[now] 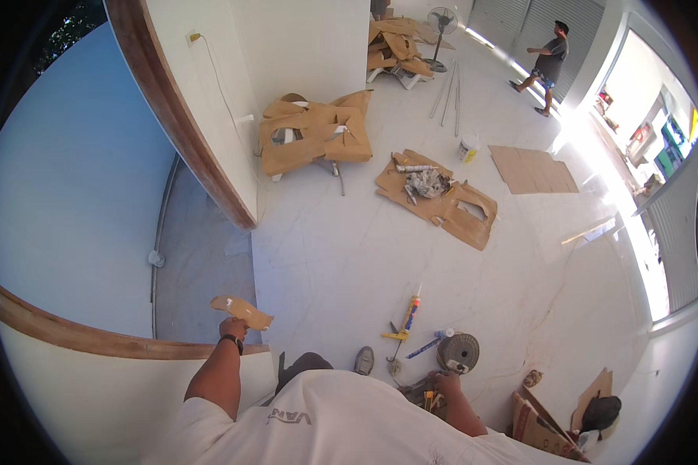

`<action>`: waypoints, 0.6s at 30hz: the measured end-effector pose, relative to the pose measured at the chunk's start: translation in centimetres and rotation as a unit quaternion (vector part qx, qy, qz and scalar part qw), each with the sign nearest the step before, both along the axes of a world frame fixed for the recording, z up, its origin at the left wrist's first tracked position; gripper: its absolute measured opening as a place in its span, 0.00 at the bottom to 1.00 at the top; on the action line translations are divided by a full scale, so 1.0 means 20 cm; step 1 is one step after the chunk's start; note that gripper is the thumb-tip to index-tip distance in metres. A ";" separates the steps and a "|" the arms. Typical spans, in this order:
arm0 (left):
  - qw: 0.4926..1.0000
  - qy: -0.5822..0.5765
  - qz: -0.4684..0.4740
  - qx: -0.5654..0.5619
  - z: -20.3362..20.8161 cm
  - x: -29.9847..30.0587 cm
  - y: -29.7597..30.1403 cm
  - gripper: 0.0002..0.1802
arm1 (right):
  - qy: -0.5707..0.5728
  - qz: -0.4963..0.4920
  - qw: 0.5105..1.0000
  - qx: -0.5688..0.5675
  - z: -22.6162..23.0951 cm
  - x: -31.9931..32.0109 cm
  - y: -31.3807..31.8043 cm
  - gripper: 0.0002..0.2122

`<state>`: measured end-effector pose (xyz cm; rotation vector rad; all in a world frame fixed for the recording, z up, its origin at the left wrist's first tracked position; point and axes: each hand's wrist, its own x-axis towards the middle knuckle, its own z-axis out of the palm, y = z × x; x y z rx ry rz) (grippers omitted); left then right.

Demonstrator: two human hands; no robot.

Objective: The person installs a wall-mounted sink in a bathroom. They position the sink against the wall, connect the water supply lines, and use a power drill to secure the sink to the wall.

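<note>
My left hand [235, 328], with a dark band at its wrist, grips a curved strip of brown cardboard [247, 311] beside the doorway. White smears show on the strip. My right hand [445, 382] is low at the right, against a dark tool bag [417, 390] with a yellow-handled tool [429, 399] in it. What its fingers do there is too small to make out. Just beyond lie a coiled dark roll [457, 353], a blue stick-like tool [423, 348] and a yellow caulking gun [406, 316] with a tube in it.
Cardboard sheets [473, 225] with a crumpled plastic heap [427, 184] lie ahead on the pale tile floor. A cardboard-covered piece [314, 139] stands by the wall. A white bucket [468, 147], a fan [441, 22] and a walking person [549, 62] are farther off. Boxes [541, 425] stand at lower right.
</note>
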<state>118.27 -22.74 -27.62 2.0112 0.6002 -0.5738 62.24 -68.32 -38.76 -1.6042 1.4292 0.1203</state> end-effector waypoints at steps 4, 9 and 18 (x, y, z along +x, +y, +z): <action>0.994 -0.003 0.104 -0.034 -0.11 0.23 0.23 0.01 | -0.106 0.102 0.984 -0.100 0.12 0.87 -0.50 0.20; 0.981 0.068 0.180 -0.030 -0.31 0.61 0.40 0.06 | 0.049 0.140 0.987 -0.055 0.15 1.70 -0.48 0.26; 0.935 0.019 0.303 -0.182 -0.34 1.52 0.60 0.03 | 0.213 0.745 0.625 -0.096 0.04 2.61 -0.19 0.21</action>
